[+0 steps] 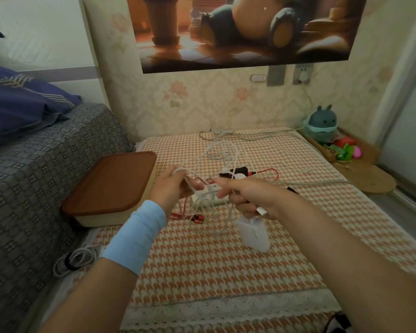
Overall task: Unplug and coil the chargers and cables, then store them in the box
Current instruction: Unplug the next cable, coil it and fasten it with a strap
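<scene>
Left hand point(171, 188), right hand point(247, 200) — fingers point(197, 186) pinch white cable point(221, 150), charger point(252, 234) dangling.

Two arms reach in from the bottom edge of the frame, each ending in a bare hand. The left forearm point(89, 292), at lower left, wears a light blue sleeve band point(136, 236) of soft, stretchy-looking cloth. It wraps the wrist and the lower part of the forearm as a plain tube, with faint creases running across it and a slightly uneven edge at each end. Beyond it the left grip point(173, 188) is uncovered, near the centre of the frame. The right forearm point(334, 248), at lower right, is uncovered along its whole visible length, as is the right grip point(252, 198) at centre.
</scene>
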A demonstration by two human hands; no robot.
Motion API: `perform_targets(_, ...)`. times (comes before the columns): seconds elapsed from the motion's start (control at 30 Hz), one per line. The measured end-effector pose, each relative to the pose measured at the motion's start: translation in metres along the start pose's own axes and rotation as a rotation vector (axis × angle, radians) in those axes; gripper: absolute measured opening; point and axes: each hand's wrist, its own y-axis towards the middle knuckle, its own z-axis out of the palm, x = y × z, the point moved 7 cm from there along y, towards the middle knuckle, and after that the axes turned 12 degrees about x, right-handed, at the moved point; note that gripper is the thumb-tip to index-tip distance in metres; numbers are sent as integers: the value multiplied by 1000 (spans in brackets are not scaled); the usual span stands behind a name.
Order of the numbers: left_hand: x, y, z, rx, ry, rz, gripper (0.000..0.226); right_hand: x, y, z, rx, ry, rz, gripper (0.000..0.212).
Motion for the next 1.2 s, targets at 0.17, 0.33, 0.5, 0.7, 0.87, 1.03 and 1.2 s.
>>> perform_targets(0.17, 16, 4, -36, -53, -396, -168, 29, -11, 7, 4, 103, -27, 61, 8)
perform_targets(0.33, 18, -5, -17, 224, -480, -335, 21, -10, 14, -2, -36, -33, -51, 21)
perform_targets(0.5, 15, -10, 11, 358, -746, -316, 12, 1, 11, -2, -137, -17, -198, 26)
perform_targets(0.7, 10, -6, 39, 324, -928, -192, 17, 12, 11, 22, -61, -6, -254, 24)
perform_targets(0.87, 8, 1, 30, 142, -966, -93, 24, 21, 5, 36, -9, -45, -313, 24)
perform_targets(1.03, 6, 5, 18, 82, -1013, -40, 27, 19, 11, 51, 55, -114, -275, 27)
perform_targets(1.2, -1, 0, 16, 194, -893, -134, 29, 17, 11, 61, 208, -248, -221, 15)
